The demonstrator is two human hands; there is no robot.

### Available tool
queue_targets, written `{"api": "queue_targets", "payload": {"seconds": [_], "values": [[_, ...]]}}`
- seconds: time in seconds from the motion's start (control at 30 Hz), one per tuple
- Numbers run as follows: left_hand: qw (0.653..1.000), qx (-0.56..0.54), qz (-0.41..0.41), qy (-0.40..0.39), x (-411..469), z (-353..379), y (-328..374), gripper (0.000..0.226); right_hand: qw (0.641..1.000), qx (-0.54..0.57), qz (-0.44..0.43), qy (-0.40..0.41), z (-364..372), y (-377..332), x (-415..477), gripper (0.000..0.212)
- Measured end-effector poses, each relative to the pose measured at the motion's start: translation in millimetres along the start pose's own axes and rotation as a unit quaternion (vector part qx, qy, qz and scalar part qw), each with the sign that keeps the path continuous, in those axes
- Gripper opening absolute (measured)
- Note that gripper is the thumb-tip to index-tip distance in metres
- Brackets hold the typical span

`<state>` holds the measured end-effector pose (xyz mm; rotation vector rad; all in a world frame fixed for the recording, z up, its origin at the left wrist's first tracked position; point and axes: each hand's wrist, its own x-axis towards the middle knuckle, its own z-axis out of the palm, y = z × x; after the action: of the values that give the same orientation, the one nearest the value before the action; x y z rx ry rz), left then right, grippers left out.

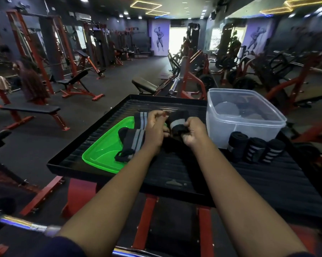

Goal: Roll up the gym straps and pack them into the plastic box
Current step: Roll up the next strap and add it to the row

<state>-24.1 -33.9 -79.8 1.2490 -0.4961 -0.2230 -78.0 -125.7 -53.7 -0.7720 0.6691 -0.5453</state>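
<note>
Both hands work a black gym strap with a grey stripe (177,121) over the middle of the black ribbed tray (175,171). My left hand (155,127) pinches one end of it and my right hand (194,131) grips the partly rolled part. Loose black-and-grey straps (132,140) lie across the green lid (100,154) to the left. Three rolled straps (255,149) stand side by side on the tray in front of the clear plastic box (245,125) at the right. Blurred dark shapes show through the box walls.
The tray sits on a red metal frame (145,219). A chrome bar (26,226) crosses the lower left. Gym benches (74,84) and red machines (191,71) fill the floor beyond, and a person (31,78) stands far left.
</note>
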Motion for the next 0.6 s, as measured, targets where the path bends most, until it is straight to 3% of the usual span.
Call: {"api": "queue_targets", "payload": {"seconds": [0.1, 0.2, 0.37, 0.47, 0.53, 0.6], "values": [[0.988, -0.056, -0.140, 0.034, -0.2, 14.1, -0.3, 0.004, 0.996, 0.075, 0.055, 0.008, -14.9, -5.0, -17.0, 0.026], [0.968, -0.066, -0.240, 0.006, -7.1, 28.4, -1.2, 0.019, 0.992, 0.093, 0.081, 0.025, -31.9, -4.8, -27.2, 0.031], [0.958, 0.186, -0.215, -0.045, -7.3, 42.4, -1.9, 0.033, 0.990, 0.001, 0.141, -0.009, -46.0, 2.9, -22.9, 0.035], [0.938, 0.254, -0.201, -0.123, -9.3, 44.7, 1.6, 0.029, 0.987, -0.109, 0.113, -0.027, -56.4, -1.6, -25.8, 0.051], [0.918, 0.311, -0.202, -0.142, -10.9, 44.0, 2.3, 0.041, 0.983, -0.153, 0.098, -0.033, -63.9, -5.1, -23.1, 0.058], [0.901, 0.366, -0.178, -0.152, -12.0, 42.2, 1.2, 0.042, 0.976, -0.191, 0.096, -0.044, -68.3, -5.7, -23.0, 0.043]]}}
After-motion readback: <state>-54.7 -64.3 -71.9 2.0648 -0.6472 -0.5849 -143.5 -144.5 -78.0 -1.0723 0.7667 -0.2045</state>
